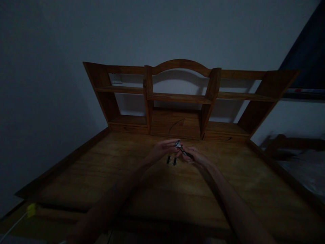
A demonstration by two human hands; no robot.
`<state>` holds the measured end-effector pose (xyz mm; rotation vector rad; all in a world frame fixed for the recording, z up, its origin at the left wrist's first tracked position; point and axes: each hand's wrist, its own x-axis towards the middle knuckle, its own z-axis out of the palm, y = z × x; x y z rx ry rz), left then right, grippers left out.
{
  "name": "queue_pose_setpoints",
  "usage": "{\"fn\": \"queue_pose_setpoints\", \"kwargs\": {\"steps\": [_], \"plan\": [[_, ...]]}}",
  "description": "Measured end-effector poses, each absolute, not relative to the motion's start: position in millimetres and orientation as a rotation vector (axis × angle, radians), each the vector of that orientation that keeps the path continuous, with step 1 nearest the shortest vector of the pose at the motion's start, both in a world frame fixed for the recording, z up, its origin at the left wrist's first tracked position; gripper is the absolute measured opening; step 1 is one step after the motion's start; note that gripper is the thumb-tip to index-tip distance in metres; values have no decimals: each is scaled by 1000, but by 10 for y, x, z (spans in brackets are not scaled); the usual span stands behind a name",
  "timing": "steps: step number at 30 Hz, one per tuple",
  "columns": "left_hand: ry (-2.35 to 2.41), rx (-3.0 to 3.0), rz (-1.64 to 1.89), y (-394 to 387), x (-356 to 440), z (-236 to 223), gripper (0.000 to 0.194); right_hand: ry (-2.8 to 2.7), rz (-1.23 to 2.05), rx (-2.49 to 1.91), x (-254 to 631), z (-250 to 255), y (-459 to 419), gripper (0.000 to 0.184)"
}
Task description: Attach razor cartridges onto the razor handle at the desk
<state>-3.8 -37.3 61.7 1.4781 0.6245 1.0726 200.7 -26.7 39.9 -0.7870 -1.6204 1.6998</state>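
A safety razor (186,153) with a silvery head and a dark handle is held over the middle of the wooden desk. My right hand (195,158) is closed around its handle. At the other end, the fingers and thumb of my left hand (166,146) are closed about the razor's head. Just below the hands, two small dark strips that look like razor cartridges lie side by side on the desktop: a left cartridge (168,160) and a right cartridge (175,161). The dim light hides fine detail at the fingertips.
The wooden desktop (101,169) spreads around my hands. Along its back stands a wooden shelf unit (177,98) against the wall. A yellow object (31,210) with a pale cord is at the lower left, and a dark curtain (308,51) hangs at the right.
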Motion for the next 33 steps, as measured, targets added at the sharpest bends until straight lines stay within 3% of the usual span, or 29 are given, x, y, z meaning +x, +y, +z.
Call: {"fn": "queue_pose_setpoints", "kwargs": {"steps": [5, 11, 16, 22, 26, 33], "plan": [[681, 1443, 1078, -275, -36, 511, 55, -1542, 1953, -672, 2016, 429, -280, 55], [734, 1425, 1177, -257, -14, 492, 44, -1442, 2037, -590, 1993, 392, -287, 33], [741, 1452, 1220, -247, 47, 403, 35, -1401, 2068, -610, 1969, 360, -292, 28], [783, 1706, 1413, -271, 98, 329, 43, -1189, 2232, -521, 1926, 239, -226, 29], [880, 2093, 1481, -276, 57, 326, 31, -1116, 2329, -437, 1938, 234, -208, 31], [985, 2256, 1501, -304, -40, 344, 26, -1128, 2426, -490, 1960, 259, -236, 30]]}}
